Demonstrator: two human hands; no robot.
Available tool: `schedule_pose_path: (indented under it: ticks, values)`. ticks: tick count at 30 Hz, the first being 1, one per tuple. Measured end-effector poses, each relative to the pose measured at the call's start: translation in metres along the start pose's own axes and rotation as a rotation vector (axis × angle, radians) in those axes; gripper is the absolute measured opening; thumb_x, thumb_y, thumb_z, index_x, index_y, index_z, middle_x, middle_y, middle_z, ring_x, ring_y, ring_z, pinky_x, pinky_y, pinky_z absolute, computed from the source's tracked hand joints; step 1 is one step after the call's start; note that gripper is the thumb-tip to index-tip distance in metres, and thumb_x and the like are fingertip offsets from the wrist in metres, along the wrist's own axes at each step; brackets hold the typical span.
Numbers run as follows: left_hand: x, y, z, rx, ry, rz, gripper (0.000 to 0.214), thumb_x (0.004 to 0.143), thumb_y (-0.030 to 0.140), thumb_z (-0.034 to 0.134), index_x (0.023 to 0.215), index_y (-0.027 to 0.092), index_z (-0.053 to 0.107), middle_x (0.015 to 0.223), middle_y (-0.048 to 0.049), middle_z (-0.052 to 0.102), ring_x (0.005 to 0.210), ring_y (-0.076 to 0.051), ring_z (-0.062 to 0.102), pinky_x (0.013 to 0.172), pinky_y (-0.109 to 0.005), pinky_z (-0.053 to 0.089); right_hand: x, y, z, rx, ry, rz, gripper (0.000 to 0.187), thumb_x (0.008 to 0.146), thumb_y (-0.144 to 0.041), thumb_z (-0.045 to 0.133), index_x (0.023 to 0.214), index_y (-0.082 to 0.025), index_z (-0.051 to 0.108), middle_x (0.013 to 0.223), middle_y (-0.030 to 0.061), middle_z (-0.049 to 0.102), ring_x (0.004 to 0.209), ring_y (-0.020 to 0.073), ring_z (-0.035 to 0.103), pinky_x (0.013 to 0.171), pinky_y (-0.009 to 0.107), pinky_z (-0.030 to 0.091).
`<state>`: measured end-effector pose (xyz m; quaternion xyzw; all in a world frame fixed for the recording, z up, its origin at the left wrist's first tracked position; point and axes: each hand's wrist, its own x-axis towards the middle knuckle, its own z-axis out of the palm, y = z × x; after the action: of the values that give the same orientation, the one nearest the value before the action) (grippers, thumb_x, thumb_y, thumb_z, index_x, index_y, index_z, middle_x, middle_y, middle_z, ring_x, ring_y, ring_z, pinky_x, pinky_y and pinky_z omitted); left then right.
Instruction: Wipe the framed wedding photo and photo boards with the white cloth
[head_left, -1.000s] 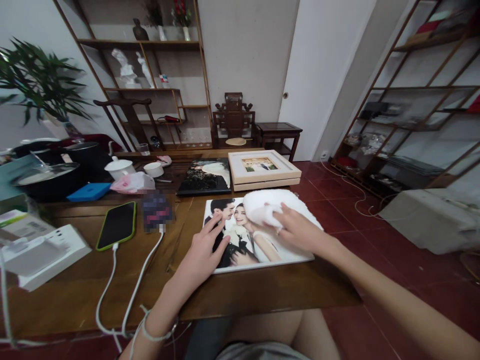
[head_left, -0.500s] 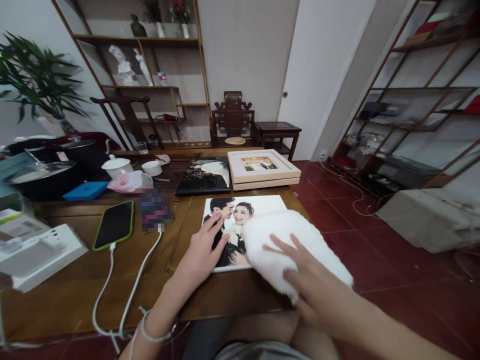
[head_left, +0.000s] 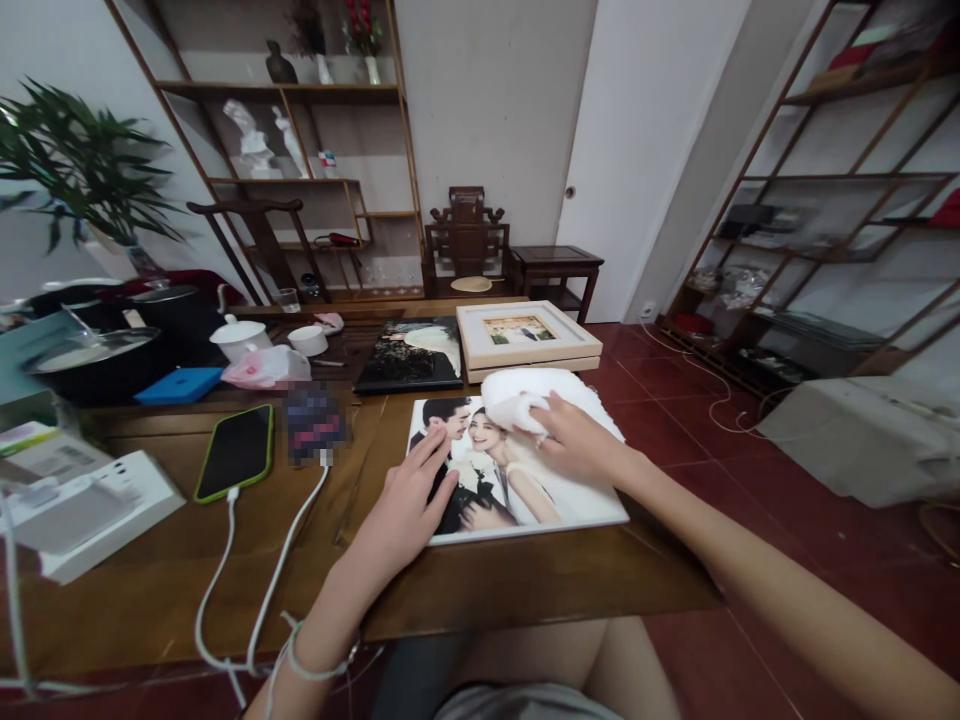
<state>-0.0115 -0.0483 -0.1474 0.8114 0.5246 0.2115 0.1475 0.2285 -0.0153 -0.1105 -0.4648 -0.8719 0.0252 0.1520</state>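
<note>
Head view: right hand (head_left: 576, 438) clamps cloth (head_left: 529, 383) on photo (head_left: 495, 480), lower centre.
Left hand (head_left: 403, 505) touches photo, fingers together, thumb apart.

You're scanning, and nothing reads out! Well left of the photo panel (head_left: 491, 485), your white box (head_left: 146, 505) flashes small dark marks, too tiny to make out; farther left of the panel, the carton's (head_left: 56, 455) print is blurred; nearer the panel's left side, your pixelated item (head_left: 313, 425) is unreadable too.
</note>
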Motion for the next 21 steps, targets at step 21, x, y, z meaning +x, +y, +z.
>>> schedule_pose_path:
  ticks: [21]
  values:
    - [0.000,0.001,0.001,0.042,-0.026,-0.006,0.049,0.093,0.034,0.031,0.138,0.014,0.033,0.148,-0.0135,0.029,0.137,-0.023,0.024,0.106,-0.047,0.029,-0.055,-0.051,0.008,-0.007,-0.138,-0.154,0.030,0.068,-0.010,0.052,0.094,-0.015,0.066,0.140,0.0127,0.041,0.135,0.0317,0.021,0.107,0.057,0.015]
